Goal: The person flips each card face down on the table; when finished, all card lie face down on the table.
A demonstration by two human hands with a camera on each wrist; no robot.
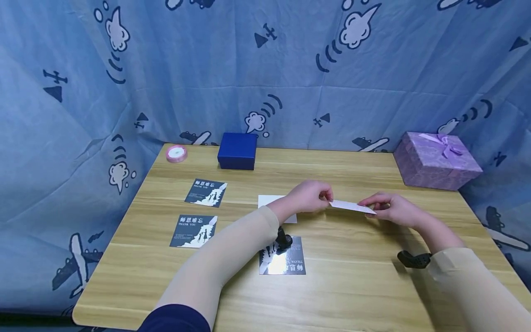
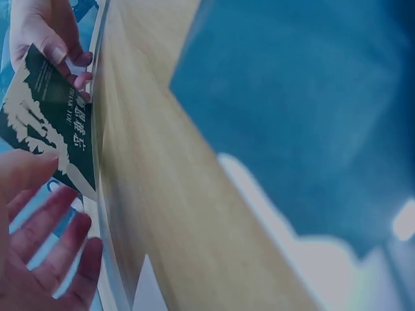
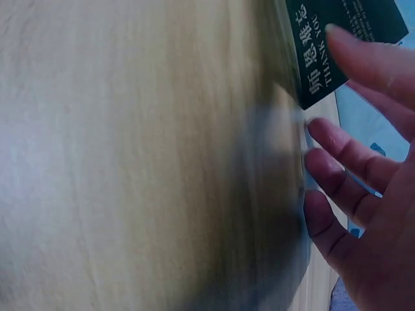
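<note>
A thank-you card (image 1: 352,206) is held above the table between both hands, almost edge-on in the head view with its pale side up. My left hand (image 1: 308,197) pinches its left end, the other fingers spread in the left wrist view. At the right end, thumb and fingers of my right hand (image 1: 392,210) grip it. Both wrist views show the card's dark face (image 2: 55,97) with white lettering (image 3: 314,48). A white card (image 1: 268,200) lies partly hidden behind the left wrist. Nearer me is a dark card (image 1: 292,260), upside down, with glare on it.
Two dark thank-you cards (image 1: 206,192) lie on the left of the wooden table (image 1: 352,295). Along the back are a pink ribbon roll (image 1: 176,154), a blue box (image 1: 236,151) and a purple gift box (image 1: 435,161) with a bow. A patterned blue curtain (image 1: 290,69) hangs behind.
</note>
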